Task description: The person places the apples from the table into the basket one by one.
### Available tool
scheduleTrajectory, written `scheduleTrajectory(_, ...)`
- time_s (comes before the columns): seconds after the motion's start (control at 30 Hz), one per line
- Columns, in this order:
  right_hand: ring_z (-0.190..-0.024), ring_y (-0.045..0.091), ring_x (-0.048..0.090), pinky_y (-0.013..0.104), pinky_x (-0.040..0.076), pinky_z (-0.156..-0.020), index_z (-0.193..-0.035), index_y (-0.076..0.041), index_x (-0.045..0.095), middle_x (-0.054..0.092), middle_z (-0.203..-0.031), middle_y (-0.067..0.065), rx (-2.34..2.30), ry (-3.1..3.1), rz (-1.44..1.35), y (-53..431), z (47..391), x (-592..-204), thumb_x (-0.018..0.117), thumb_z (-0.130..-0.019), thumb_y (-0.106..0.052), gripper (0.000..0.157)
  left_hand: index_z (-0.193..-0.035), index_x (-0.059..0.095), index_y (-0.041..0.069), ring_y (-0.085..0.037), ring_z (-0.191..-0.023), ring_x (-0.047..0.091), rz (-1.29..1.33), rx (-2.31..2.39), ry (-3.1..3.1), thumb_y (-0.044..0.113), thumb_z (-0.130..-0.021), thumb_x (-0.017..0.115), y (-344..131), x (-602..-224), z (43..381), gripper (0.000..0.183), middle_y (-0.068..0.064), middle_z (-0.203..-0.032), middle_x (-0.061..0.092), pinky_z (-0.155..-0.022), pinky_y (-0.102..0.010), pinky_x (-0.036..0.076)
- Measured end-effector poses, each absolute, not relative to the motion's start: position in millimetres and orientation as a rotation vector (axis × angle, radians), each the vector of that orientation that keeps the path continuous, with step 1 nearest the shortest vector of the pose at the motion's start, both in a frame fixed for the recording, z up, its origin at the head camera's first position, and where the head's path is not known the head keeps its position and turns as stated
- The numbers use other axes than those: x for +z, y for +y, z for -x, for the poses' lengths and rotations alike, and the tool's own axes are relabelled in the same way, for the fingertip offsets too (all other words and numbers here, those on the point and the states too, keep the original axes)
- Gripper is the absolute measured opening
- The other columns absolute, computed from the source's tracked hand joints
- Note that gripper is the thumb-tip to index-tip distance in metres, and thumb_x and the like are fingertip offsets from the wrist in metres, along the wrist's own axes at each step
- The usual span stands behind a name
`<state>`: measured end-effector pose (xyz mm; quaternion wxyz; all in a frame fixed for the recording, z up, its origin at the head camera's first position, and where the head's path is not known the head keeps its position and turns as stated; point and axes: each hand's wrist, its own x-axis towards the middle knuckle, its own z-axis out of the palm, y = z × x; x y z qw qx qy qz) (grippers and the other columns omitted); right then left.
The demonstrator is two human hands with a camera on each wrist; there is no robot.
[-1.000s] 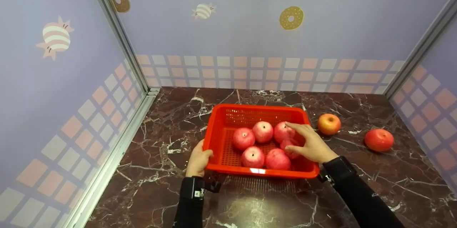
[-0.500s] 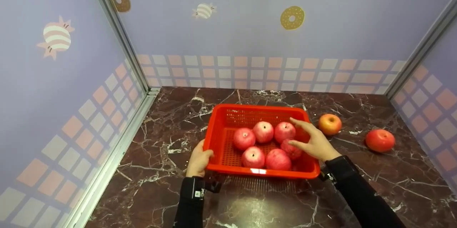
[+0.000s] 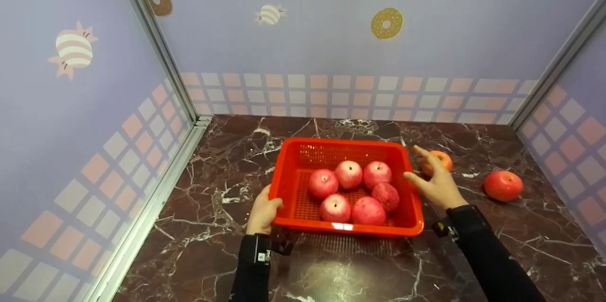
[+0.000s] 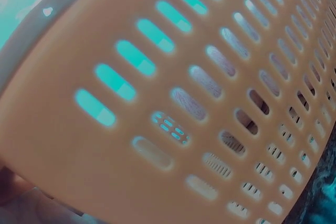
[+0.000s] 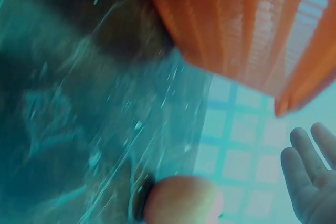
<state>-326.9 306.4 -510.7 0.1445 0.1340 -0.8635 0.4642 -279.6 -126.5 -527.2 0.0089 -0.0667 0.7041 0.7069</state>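
Observation:
A red plastic basket (image 3: 303,224) with slotted walls holds several red apples (image 3: 349,175). My left hand (image 3: 262,212) grips the basket's left rim, its thumb over the edge; in the left wrist view the slotted basket wall (image 4: 47,108) fills the picture. Beyond the right rim hovers my right hand (image 3: 439,183), fingers spread and holding nothing. Partly behind that hand, a yellow-red apple (image 3: 444,160) sits on the table. The right wrist view has this apple (image 5: 184,203) low, the basket (image 5: 210,19) above, and the hand (image 5: 315,182) at the right edge.
Another red apple (image 3: 503,185) lies farther right on the dark marbled table (image 3: 213,264). Patterned panels stand at the back (image 3: 322,46), left and right. A metal rail (image 3: 156,207) runs along the left table edge.
My right hand has moved right, from above the apples in the basket to outside its right rim, near the yellow-red apple. My left hand and the basket have stayed put.

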Motion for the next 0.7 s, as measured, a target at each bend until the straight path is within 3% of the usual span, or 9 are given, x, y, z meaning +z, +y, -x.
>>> scheduleTrajectory(0.1,-0.131,0.039,0.050,0.055,0.040,-0.110,-0.156,-0.008,0.043,0.049,-0.148,0.026,1.291,-2.493,-0.315,318,329,-513,0.075,-0.092,-0.016,0.072,-0.149,0.041,-0.008,-0.035,-0.107,0.061,0.208,2.204,2.204,-0.011,-0.073,0.049,-127,-527,280,0.077,-0.031,-0.130,0.059,-0.084,-0.038,0.051)
scheduleTrajectory(0.17,-0.132,0.046,0.047,0.062,0.036,-0.109,-0.155,-0.006,0.043,0.047,-0.147,0.031,1.271,-2.473,-0.277,327,332,-515,0.076,-0.092,-0.016,0.071,-0.149,0.042,-0.008,-0.035,-0.107,0.061,0.210,2.198,2.212,-0.011,-0.073,0.049,-127,-527,279,0.077,-0.031,-0.131,0.058,-0.085,-0.039,0.051)
scheduleTrajectory(0.47,-0.131,0.055,0.040,0.066,0.022,-0.114,-0.146,0.004,0.049,0.049,-0.143,0.037,1.064,-2.405,-0.038,372,338,-518,0.074,-0.090,-0.010,0.063,-0.149,0.042,-0.008,-0.035,-0.107,0.062,0.222,2.199,2.198,-0.011,-0.072,0.049,-127,-527,279,0.077,-0.032,-0.131,0.059,-0.088,-0.043,0.052)
scheduleTrajectory(0.57,-0.136,0.056,0.036,0.065,0.019,-0.116,-0.147,0.003,0.048,0.045,-0.148,0.036,1.003,-2.427,0.120,388,336,-517,0.073,-0.091,-0.016,0.063,-0.148,0.042,-0.009,-0.034,-0.107,0.061,0.213,2.194,2.211,-0.010,-0.072,0.049,-127,-526,278,0.076,-0.031,-0.130,0.059,-0.087,-0.040,0.051)
scheduleTrajectory(0.7,-0.148,0.054,0.021,0.072,0.017,-0.116,-0.154,-0.005,0.042,0.030,-0.163,0.030,0.970,-2.489,0.356,409,331,-519,0.069,-0.094,-0.029,0.070,-0.148,0.043,-0.008,-0.033,-0.106,0.061,0.208,2.186,2.224,-0.010,-0.073,0.049,-127,-525,278,0.075,-0.030,-0.129,0.060,-0.085,-0.037,0.050)
